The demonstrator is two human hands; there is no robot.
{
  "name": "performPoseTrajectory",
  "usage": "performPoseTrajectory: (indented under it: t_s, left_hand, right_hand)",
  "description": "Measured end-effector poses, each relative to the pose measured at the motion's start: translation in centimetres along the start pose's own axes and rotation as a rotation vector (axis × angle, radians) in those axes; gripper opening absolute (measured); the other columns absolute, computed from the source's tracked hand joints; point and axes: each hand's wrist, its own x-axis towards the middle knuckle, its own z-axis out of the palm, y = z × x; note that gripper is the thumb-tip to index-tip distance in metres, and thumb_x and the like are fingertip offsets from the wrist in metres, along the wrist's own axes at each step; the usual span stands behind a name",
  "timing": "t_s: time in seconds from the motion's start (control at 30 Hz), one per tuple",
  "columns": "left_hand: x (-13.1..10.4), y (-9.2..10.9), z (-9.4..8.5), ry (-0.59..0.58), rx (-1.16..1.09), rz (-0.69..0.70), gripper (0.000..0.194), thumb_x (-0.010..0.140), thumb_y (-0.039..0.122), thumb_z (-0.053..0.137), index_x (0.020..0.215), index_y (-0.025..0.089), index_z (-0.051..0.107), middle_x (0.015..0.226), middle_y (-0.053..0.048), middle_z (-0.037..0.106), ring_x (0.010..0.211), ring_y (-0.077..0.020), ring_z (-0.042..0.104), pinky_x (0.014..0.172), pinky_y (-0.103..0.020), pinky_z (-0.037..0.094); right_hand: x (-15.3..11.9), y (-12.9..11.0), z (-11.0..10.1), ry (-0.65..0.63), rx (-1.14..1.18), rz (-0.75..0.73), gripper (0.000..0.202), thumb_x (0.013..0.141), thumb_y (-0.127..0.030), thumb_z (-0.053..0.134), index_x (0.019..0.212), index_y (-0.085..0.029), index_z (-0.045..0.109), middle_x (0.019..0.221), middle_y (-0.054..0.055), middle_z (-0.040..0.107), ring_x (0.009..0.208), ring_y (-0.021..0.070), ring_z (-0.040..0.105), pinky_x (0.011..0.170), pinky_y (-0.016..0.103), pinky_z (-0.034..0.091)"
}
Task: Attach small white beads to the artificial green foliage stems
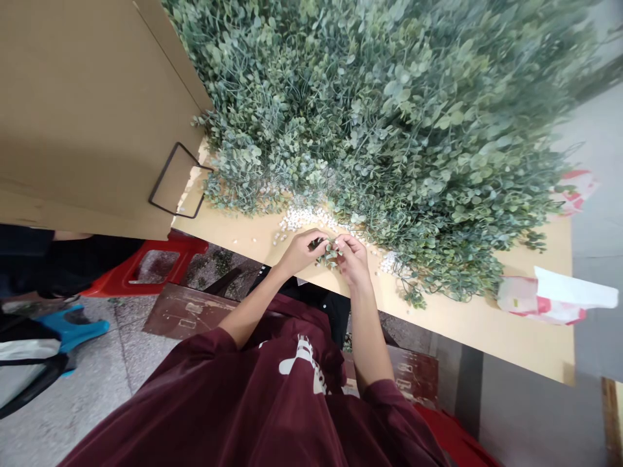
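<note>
Both hands meet over the front edge of the table [525,337], around a small sprig of artificial leaves [331,254]. My left hand [305,251] pinches the sprig from the left, thumb and fingers closed. From the other side, my right hand [353,259] is closed with its fingertips on the sprig, near a tiny white piece. Small white beads or caps [311,218] lie loose just beyond my hands, with more [388,261] to the right. A large heap of green artificial foliage [370,117] rises behind them.
A big cardboard box [97,117] stands at the left, beside a black wire frame [170,178]. Red-and-white packaging [520,299] lies at the table's right end. Below are a red stool [141,269], a blue stool [73,329] and another person's dark clothing [73,259].
</note>
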Motion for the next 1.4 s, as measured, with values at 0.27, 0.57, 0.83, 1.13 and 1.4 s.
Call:
performPoseTrajectory:
  t_s: [0.27, 0.57, 0.83, 1.13, 1.4]
  left_hand:
    - [0.1, -0.2, 0.1, -0.001, 0.004, 0.003, 0.011, 0.086, 0.02, 0.055, 0.086, 0.016, 0.065, 0.082, -0.002, 0.065, 0.076, -0.0126, 0.058, 0.071, -0.022, 0.045]
    - [0.9, 0.1, -0.1, -0.031, 0.006, 0.028, 0.014, 0.09, 0.024, 0.053, 0.089, 0.016, 0.065, 0.084, -0.003, 0.064, 0.08, -0.0138, 0.058, 0.076, -0.024, 0.045]
    - [3.1, -0.5, -0.3, -0.086, -0.029, 0.057, 0.021, 0.093, 0.032, 0.05, 0.091, 0.016, 0.065, 0.089, -0.004, 0.066, 0.084, -0.0152, 0.06, 0.079, -0.026, 0.046]
    - [2.9, -0.7, -0.4, -0.105, -0.012, 0.089, 0.026, 0.094, 0.037, 0.048, 0.091, 0.017, 0.065, 0.088, -0.005, 0.065, 0.084, -0.0153, 0.059, 0.077, -0.026, 0.045]
    - [2.9, -0.7, -0.5, -0.11, -0.013, 0.091, 0.025, 0.094, 0.035, 0.049, 0.092, 0.016, 0.065, 0.088, -0.005, 0.065, 0.083, -0.0151, 0.059, 0.077, -0.025, 0.045]
  right_hand:
    - [0.2, 0.2, 0.1, 0.012, -0.018, -0.024, 0.017, 0.076, -0.033, 0.075, 0.074, -0.02, 0.065, 0.067, -0.003, 0.057, 0.059, 0.0079, 0.053, 0.055, 0.019, 0.046]
    - [0.8, -0.4, 0.3, 0.013, -0.033, 0.028, 0.021, 0.074, -0.036, 0.075, 0.075, -0.02, 0.062, 0.068, -0.003, 0.056, 0.057, 0.0087, 0.053, 0.051, 0.02, 0.047]
    - [2.0, -0.6, 0.4, 0.071, -0.009, -0.076, 0.02, 0.074, -0.035, 0.074, 0.077, -0.02, 0.061, 0.07, -0.003, 0.056, 0.053, 0.0061, 0.049, 0.049, 0.018, 0.046]
    - [1.8, -0.6, 0.4, 0.073, 0.001, -0.026, 0.021, 0.073, -0.036, 0.075, 0.077, -0.02, 0.061, 0.069, -0.003, 0.056, 0.055, 0.0076, 0.05, 0.049, 0.018, 0.046]
    - [1.8, -0.6, 0.4, 0.065, -0.009, -0.013, 0.021, 0.073, -0.036, 0.075, 0.077, -0.02, 0.062, 0.069, -0.003, 0.057, 0.055, 0.007, 0.051, 0.05, 0.018, 0.047]
